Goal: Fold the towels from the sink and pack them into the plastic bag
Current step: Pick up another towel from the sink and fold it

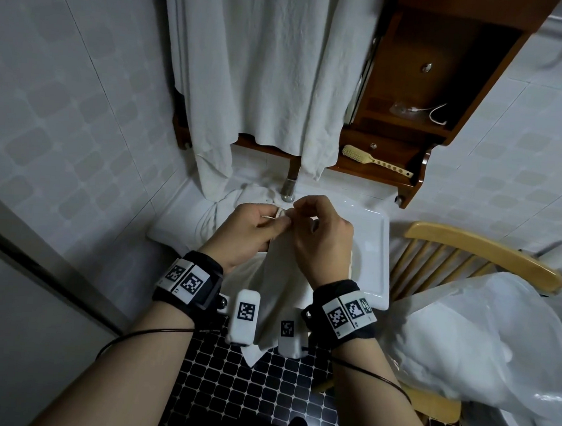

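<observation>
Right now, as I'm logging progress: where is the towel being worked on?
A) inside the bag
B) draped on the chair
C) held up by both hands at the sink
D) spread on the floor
C: the left hand and right hand both pinch the top edge of the towel, which hangs before the sink.

The towel point(270, 278) over the sink point(379, 268) is soft, matt white cloth, and the sink itself looks glossy and smooth. Right of the sink, the plastic bag point(456, 338) is thin, translucent and crinkled, on a chair point(481, 249) of pale, smooth wood.
</observation>
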`<state>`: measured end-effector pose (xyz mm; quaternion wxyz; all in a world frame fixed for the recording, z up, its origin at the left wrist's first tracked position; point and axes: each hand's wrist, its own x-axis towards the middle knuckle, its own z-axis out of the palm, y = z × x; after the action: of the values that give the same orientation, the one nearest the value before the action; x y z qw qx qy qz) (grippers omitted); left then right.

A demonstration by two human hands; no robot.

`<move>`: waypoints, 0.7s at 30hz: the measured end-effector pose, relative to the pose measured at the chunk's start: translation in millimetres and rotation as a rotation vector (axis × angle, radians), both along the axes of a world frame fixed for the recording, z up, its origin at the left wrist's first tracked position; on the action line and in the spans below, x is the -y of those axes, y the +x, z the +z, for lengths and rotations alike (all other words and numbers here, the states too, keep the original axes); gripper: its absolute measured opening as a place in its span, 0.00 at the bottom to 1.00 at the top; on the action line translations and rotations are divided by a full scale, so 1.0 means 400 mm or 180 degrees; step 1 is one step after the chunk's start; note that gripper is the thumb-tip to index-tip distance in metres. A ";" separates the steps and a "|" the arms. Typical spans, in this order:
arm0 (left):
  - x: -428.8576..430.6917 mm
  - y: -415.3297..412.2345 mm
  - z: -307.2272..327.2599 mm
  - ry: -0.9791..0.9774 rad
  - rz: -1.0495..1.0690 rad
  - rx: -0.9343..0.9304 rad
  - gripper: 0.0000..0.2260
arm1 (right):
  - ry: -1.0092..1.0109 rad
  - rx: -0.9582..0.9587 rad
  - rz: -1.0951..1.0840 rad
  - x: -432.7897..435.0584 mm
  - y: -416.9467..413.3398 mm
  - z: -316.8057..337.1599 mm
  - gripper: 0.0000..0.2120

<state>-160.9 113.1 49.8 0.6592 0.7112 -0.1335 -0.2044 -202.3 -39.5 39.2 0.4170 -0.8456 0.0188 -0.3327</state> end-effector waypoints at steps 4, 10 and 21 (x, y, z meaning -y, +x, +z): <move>-0.009 0.010 0.009 0.0548 0.0125 0.0231 0.13 | -0.0111 0.0130 -0.0351 -0.001 -0.012 -0.006 0.05; 0.024 0.002 0.079 0.0771 0.0550 0.0779 0.09 | -0.0262 -0.0414 -0.0312 -0.023 -0.095 -0.005 0.13; 0.107 -0.068 0.212 0.0035 -0.0565 0.1476 0.15 | 0.0661 -0.0560 -0.0772 -0.008 -0.157 -0.022 0.21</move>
<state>-188.0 70.2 134.5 0.5866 0.7281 -0.3420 -0.0936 -264.9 -36.5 30.3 0.4557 -0.8154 0.1913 -0.3015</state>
